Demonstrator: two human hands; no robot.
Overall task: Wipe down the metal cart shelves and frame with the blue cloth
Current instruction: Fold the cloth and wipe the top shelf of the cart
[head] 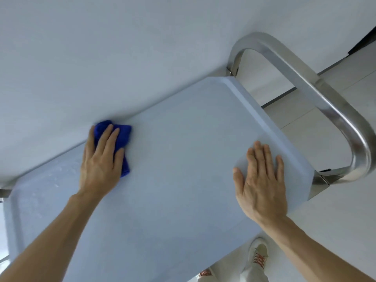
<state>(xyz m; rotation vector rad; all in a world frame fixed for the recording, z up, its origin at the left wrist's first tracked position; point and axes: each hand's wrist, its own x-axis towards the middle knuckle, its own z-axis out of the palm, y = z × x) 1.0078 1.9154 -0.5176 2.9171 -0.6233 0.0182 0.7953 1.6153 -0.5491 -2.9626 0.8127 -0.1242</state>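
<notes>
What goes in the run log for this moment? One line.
left hand presses blue cloth flat | top shelf, far edge | right hand flat on shelf | handle untouched

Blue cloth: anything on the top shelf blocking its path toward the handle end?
Only the right hand, resting flat on the top shelf near the handle end. The left hand presses the blue cloth at the far edge; the shelf between them is bare.

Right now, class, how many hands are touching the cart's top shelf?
2. The left hand presses the blue cloth near the shelf's far edge; the right hand rests flat by the handle end.
</notes>
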